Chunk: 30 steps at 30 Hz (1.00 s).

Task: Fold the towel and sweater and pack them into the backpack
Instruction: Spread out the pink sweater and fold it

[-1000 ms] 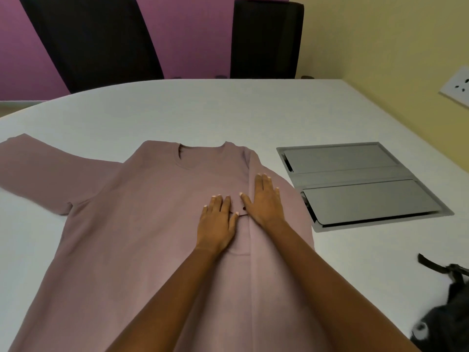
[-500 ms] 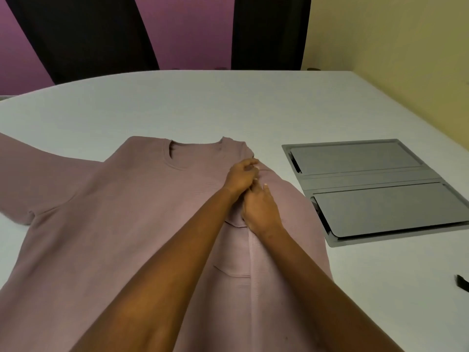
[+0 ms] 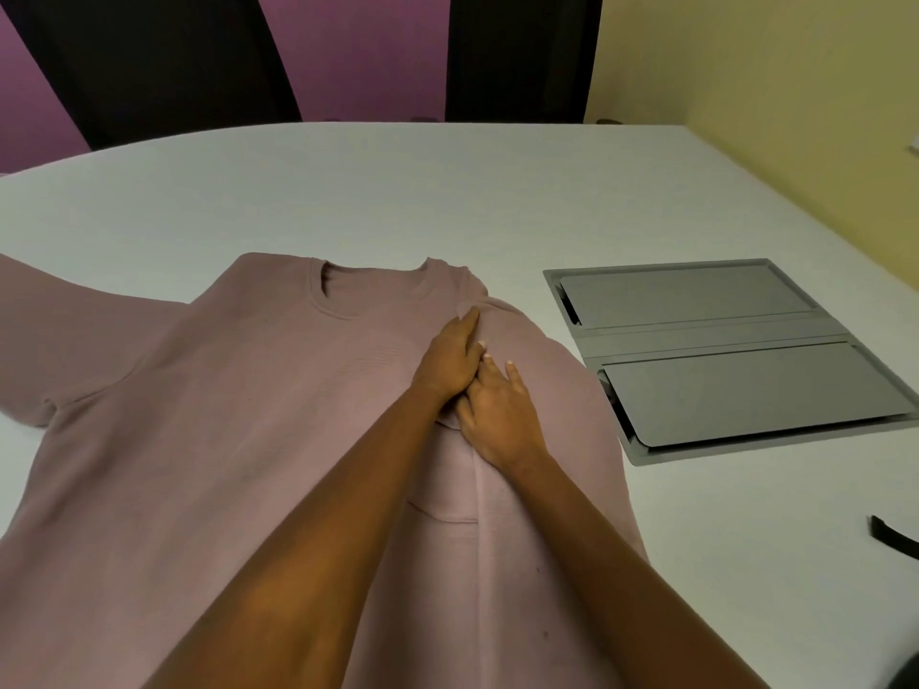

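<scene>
A dusty-pink sweater (image 3: pixel 209 440) lies flat on the white table (image 3: pixel 398 191), neck hole away from me. Its right side is folded inward over the chest; its left sleeve stretches off to the left. My left hand (image 3: pixel 450 360) lies flat on the folded edge near the right shoulder, fingers straight and pointing toward the collar. My right hand (image 3: pixel 500 415) presses flat on the folded part just below and right of it, the two hands touching. A black strap of the backpack (image 3: pixel 895 537) shows at the right edge. No towel is in view.
A grey metal cable hatch (image 3: pixel 721 355) with two lids is set in the table right of the sweater. Two dark chair backs (image 3: pixel 517 52) stand behind the table's far edge. A yellow wall runs along the right.
My left hand has slid up along the fold toward the collar and my right hand followed a little. The view tilted down and left, so most of the backpack dropped out of sight.
</scene>
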Each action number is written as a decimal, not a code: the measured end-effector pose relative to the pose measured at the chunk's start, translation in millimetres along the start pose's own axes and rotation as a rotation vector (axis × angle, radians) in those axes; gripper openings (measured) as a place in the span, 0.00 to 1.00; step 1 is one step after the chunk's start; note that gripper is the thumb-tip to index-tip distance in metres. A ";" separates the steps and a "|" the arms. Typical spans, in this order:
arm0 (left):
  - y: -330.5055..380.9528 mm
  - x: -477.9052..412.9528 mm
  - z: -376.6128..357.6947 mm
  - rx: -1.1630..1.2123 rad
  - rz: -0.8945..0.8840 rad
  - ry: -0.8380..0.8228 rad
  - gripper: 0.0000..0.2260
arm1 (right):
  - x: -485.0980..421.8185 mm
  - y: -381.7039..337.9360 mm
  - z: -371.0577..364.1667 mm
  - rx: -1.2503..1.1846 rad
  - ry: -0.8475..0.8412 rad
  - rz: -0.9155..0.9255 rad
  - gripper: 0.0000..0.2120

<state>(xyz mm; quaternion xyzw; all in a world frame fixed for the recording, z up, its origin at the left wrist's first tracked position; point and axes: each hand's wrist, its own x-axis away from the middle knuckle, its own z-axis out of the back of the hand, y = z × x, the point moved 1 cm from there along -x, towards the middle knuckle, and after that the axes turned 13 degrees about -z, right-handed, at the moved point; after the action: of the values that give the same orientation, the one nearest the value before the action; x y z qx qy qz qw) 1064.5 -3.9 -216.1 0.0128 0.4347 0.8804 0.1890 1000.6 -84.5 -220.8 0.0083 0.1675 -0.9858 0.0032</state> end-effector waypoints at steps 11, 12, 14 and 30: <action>0.4 101.4 5.6 -0.599 0.060 -0.173 0.22 | 78.1 4.2 -3.7 0.084 -0.002 -0.089 0.26; 0.7 113.4 5.5 -0.607 0.069 -0.176 0.24 | 86.7 4.6 -4.5 0.097 -0.013 -0.105 0.25; 2.8 138.5 6.1 -0.621 0.067 -0.196 0.34 | 105.6 4.8 -4.3 0.103 -0.011 -0.133 0.24; -6.4 334.6 62.1 -0.583 0.373 -0.036 0.50 | 244.2 -3.8 -8.2 0.127 0.013 -0.189 0.27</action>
<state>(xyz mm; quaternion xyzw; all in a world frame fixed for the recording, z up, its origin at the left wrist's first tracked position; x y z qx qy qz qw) 767.6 161.9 -229.9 0.0532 0.1519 0.9866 0.0282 756.5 -79.1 -231.6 -0.0010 0.1049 -0.9903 -0.0913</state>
